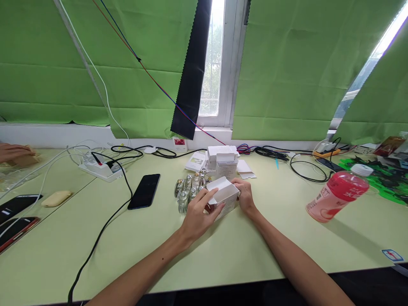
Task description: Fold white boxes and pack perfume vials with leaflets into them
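Between my two hands is a small white cardboard box (pixel 227 196), tilted, with its flap raised at the near left end. My left hand (pixel 199 213) grips its left side, thumb along the front and fingers over the open end. At the far right end my right hand (pixel 245 194) is closed on the box, its fingertips partly hidden. Just left of the box stand several small clear glass bottles (pixel 184 200) with metallic-looking tops, bunched together. Behind it, more white boxes (pixel 223 158) are stacked, and a flattened white carton (pixel 245 169) lies to their right.
A black phone (pixel 144 191) lies left of the bottles, beside a black cable (pixel 110 221). A power strip (pixel 100 168) sits further back. On the right stands a pink drink bottle (pixel 339 193). Another person's hand (pixel 15 153) shows at the far left.
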`<state>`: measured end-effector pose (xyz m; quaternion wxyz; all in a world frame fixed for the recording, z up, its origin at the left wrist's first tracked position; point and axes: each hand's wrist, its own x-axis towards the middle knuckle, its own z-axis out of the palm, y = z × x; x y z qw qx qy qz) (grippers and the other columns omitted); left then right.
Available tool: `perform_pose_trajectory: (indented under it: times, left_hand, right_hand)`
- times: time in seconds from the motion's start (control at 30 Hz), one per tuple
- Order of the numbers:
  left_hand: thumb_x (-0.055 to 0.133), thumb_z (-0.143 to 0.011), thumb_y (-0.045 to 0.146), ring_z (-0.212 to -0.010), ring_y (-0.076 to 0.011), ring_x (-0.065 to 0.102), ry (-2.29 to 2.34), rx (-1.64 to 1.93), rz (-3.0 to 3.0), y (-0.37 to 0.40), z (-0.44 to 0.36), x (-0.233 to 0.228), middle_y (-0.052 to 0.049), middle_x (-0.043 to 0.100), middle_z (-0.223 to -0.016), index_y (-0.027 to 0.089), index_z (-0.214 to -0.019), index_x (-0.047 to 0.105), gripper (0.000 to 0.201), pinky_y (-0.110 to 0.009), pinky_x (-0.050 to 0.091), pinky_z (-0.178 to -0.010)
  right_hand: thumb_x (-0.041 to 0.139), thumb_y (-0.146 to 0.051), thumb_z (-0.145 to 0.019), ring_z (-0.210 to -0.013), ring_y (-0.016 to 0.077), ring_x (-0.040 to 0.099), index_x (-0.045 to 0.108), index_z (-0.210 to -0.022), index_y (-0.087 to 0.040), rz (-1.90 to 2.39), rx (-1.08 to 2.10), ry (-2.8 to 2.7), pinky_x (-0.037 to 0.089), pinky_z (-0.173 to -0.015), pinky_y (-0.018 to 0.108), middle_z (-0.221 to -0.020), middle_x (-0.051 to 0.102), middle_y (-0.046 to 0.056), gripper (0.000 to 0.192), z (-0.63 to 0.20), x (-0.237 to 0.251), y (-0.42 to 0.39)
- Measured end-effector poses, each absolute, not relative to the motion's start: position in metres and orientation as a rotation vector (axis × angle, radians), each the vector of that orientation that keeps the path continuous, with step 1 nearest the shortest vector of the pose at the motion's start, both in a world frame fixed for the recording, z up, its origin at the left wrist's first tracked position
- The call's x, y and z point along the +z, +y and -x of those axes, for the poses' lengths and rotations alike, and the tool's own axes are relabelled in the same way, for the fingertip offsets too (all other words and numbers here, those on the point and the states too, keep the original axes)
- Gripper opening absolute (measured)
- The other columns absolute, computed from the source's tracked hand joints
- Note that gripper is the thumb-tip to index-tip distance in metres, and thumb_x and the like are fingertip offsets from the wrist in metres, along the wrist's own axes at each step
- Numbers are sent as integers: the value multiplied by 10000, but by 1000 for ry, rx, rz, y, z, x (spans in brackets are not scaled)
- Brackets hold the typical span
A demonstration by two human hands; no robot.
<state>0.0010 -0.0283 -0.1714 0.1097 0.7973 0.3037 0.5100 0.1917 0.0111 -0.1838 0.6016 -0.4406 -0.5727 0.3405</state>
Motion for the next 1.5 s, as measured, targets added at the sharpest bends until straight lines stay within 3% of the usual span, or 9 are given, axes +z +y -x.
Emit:
perform_pose_trajectory:
  times: [0.33, 0.53, 0.73, 0.87, 1.0, 1.2, 1.5]
  left_hand:
    - [673, -939, 266, -611, -70, 633, 900, 1512, -2332, -29, -2, -169, -29, 624, -968, 210, -1277, 629, 346, -193, 606, -542]
    - [684, -938, 280, -615, -67, 645, 940, 1586, -2305, -28, -4, -170, -31, 650, -1014, 221, -1259, 623, 332, -200, 622, -579]
    - [669, -953, 299, -650, -76, 665, 952, 1601, -2298, -24, -6, -171, -26, 639, -1001, 220, -1242, 610, 305, -198, 627, -590]
    - [651, -963, 350, -665, -82, 662, 964, 1569, -2291, -23, -6, -171, -35, 636, -1020, 220, -1236, 604, 306, -208, 628, -578]
    - [632, -971, 393, -647, -81, 655, 966, 1506, -2345, -24, -6, -172, -42, 643, -1020, 213, -1223, 598, 312, -206, 606, -546]
    - [660, -955, 380, -636, -69, 633, 973, 1508, -2376, -25, -6, -172, -56, 634, -1080, 218, -1244, 573, 342, -189, 568, -515]
    - [663, -955, 367, -605, -40, 559, 982, 1562, -2370, -26, -3, -172, -59, 574, -1145, 252, -1302, 514, 395, -187, 535, -519]
  right_hand:
    - [383, -414, -845, -446, 132, 437, 593, -656, -202, 1135, 581, -1353, 320, -427, 261, -552, 507, -14, 354, -200, -183, 13]
    - [306, -366, -902, -497, 162, 432, 572, -732, -215, 1383, 219, -1224, 367, -582, 299, -513, 453, -32, 350, -217, -186, 27]
    - [421, -311, -874, -745, 228, 563, 661, -765, -180, 1642, 63, -1320, 414, -735, 336, -732, 660, 83, 295, -236, -197, 48]
    - [534, -248, -829, -1014, 287, 605, 759, -1007, -148, 1764, 53, -1465, 425, -917, 375, -1014, 728, 146, 303, -239, -205, 55]
    - [548, -223, -866, -1131, 286, 611, 747, -1185, -170, 1843, 73, -1588, 427, -973, 359, -1169, 733, 134, 380, -239, -209, 55]
    - [527, -225, -921, -1241, 259, 592, 722, -1256, -223, 1879, 99, -1740, 418, -1027, 347, -1311, 697, 104, 388, -237, -206, 54]
    - [434, -223, -987, -1431, 290, 440, 527, -1477, -198, 1939, 145, -1861, 228, -1204, 536, -1546, 515, 131, 499, -231, -210, 54]
